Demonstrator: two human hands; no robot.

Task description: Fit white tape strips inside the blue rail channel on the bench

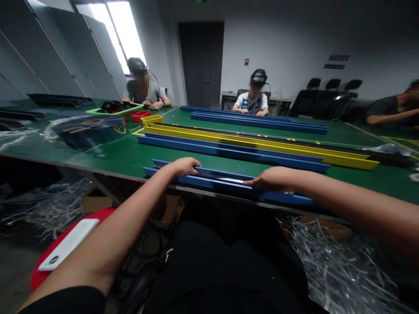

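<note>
A long blue channel (pixel 222 185) lies along the near edge of the table, its open side up. Over its left part is my left hand (pixel 186 166), fingers curled at the far wall and closed on it. My right hand (pixel 270 178) reaches into the channel from the right, with its fingertips drawn together. Between the hands a pale, shiny strip (pixel 231 179) shows inside the channel and runs up to my right fingertips. Whatever those fingers pinch is too small to make out. My right wrist covers part of the channel's right end.
Beyond lie another blue channel (pixel 229 150), a yellow channel (pixel 262 144) and more blue channels (pixel 258 122). A roll of clear film (pixel 91 131), a yellow bin (pixel 152 119) and a red bin (pixel 140 115) stand left. Shredded strips (pixel 340 261) cover the floor. Three people sit around the table.
</note>
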